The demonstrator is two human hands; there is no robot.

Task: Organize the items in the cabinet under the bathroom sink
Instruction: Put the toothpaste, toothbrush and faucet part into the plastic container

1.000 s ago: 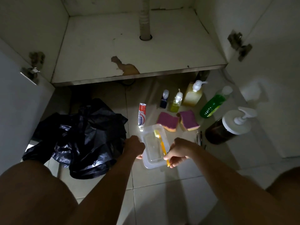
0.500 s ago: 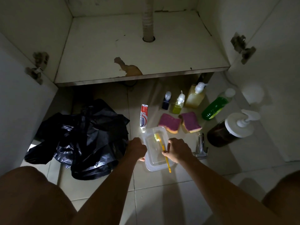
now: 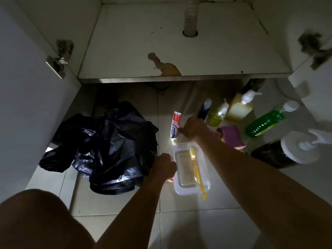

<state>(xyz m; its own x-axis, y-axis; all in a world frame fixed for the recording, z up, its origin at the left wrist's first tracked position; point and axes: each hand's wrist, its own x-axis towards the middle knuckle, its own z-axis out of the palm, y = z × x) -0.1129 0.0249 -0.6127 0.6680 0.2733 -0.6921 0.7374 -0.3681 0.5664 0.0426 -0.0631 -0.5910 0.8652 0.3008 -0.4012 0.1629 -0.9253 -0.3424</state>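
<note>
Centre of frame, on the tiled floor (image 3: pixel 206 221): clear plastic container (image 3: pixel 179 190), gripped at its left rim by the left hand (image 3: pixel 164 167), fingers curled round the edge. Inside it: yellow toothbrush (image 3: pixel 196 169), head toward the top of frame, handle end sticking out over the lower rim. Just above the container: toothpaste tube (image 3: pixel 175 125), flat on the tile, cap touching the container's upper left corner. Right hand (image 3: pixel 193 127) on the tube's right edge, thumb and curled fingers pinching it. Left of centre: crumpled black plastic bag (image 3: pixel 107 146). Right side: purple sponge (image 3: pixel 231 135), small dark bottle (image 3: pixel 203 109), small yellow-green bottle (image 3: pixel 218 115), yellow pump bottle (image 3: pixel 239 106), green bottle (image 3: pixel 265 121) on its side, dark jar with white pump (image 3: pixel 276 153). Top of frame: cabinet shelf (image 3: pixel 143 33), doors open, with drain pipe (image 3: pixel 191 17) through it.
</note>
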